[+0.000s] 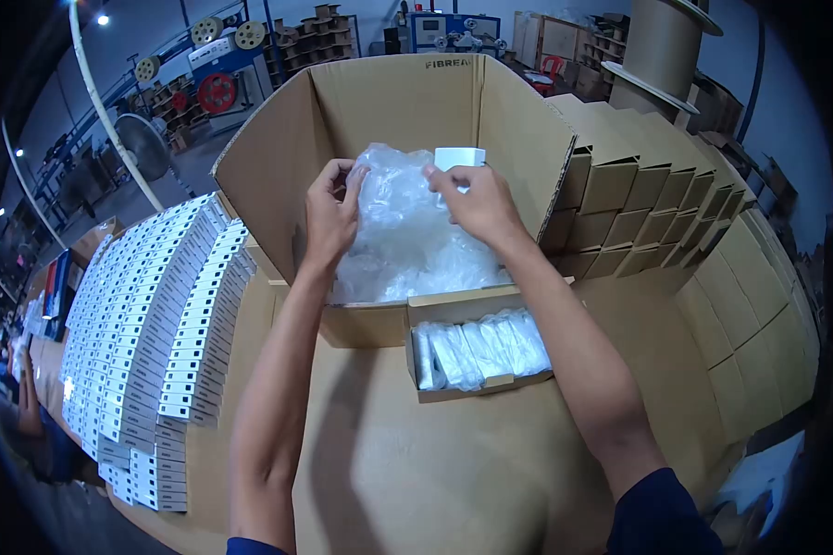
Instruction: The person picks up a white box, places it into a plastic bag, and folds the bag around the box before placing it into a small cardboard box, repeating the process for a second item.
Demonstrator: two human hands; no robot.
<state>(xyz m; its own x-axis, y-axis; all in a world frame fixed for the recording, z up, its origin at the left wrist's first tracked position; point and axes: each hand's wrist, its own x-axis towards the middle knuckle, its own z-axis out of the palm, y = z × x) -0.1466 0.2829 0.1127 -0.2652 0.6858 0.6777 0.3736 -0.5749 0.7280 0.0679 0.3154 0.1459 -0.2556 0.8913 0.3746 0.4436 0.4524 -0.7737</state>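
Observation:
A large open cardboard box (393, 102) holds many clear plastic bags (416, 259). Above them my left hand (335, 208) pinches the left edge of a crumpled clear bag (391, 185). My right hand (477, 199) has its fingers closed at the right side of the same bag. Just behind my right hand is a white box-shaped item (460, 156), partly hidden. In front of the large box stands a small open carton (463, 389) with a row of plastic-wrapped items (481, 350), its right end near my right forearm.
Stacks of white boxed units (148, 324) fill the left side. Folded brown cartons (620, 185) are stacked at the right, with more (759, 324) nearer. A fan (143, 148) stands behind at the left. Part of another person (30, 407) shows at the far left edge.

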